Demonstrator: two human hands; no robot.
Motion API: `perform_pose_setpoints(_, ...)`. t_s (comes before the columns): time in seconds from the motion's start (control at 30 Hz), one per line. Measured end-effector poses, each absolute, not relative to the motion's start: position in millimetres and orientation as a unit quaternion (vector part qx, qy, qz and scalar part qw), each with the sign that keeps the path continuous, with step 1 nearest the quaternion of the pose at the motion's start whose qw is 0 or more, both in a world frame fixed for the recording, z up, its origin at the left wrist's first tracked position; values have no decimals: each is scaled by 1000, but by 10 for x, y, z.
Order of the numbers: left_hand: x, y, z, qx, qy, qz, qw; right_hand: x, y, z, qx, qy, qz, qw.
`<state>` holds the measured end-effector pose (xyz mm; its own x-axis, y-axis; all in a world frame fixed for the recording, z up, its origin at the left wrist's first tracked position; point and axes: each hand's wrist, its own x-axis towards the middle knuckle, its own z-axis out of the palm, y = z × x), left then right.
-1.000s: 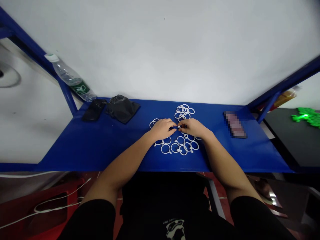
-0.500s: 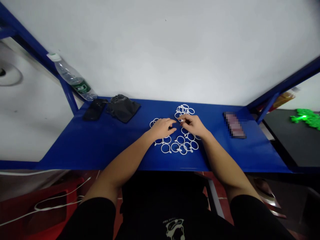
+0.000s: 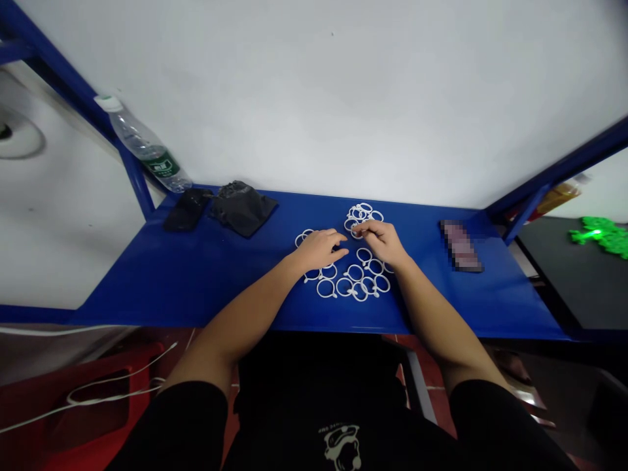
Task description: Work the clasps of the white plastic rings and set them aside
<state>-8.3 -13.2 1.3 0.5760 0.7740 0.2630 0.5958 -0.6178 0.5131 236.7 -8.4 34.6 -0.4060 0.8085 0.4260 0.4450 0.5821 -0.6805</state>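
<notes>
Several white rings, each with a small knob, lie on the blue table (image 3: pixel 196 281). My left hand (image 3: pixel 318 250) rests over the left rings, partly hiding them; its fingers and thumb are apart with nothing between them. Beyond it, my right hand (image 3: pixel 385 242) pinches a white ring (image 3: pixel 356 234) at the near edge of a small heap of rings (image 3: pixel 363 212). Closer to me are loose rings, among them one ring (image 3: pixel 326 288) at the front left and another ring (image 3: pixel 364 256) just below my right hand.
A clear plastic bottle (image 3: pixel 142 144) leans in the back left corner beside a black flat object (image 3: pixel 187 210) and a dark drawstring pouch (image 3: pixel 243 208). A blurred-out flat object (image 3: pixel 461 246) lies at the right. Blue frame bars (image 3: pixel 530 212) rise at both ends.
My right hand has moved slightly, its fingertips now closer to the heap of rings. My left hand stays in nearly the same place. The camera view has shifted a little.
</notes>
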Motion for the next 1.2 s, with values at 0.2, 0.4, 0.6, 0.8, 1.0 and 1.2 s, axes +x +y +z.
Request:
perform_pose_setpoints(0.2, -79, -134, 17, 867, 397, 227, 197, 2410, -37, 308, -413, -782, 205, 418)
perform_pose_setpoints(0.4, -86, -120, -9, 864, 388, 241, 212, 2500, 19, 309, -453, -738, 175, 468)
perform_pose_setpoints(0.6, -87, -112, -30, 863, 384, 247, 216, 2544, 52, 277, -467, -739, 119, 470)
perform_pose_setpoints(0.8, -146, -80, 31, 864, 384, 261, 195, 2538, 106, 172, -487, -747, 30, 451)
perform_pose_setpoints(1.0, -281, -31, 132, 890, 376, 213, 149, 2540, 187, 53, -505, -782, 23, 364)
perform_pose_setpoints(1.2, -263, -56, 152, 884, 391, 191, 170, 2471, 108, 154, -464, -801, 55, 374)
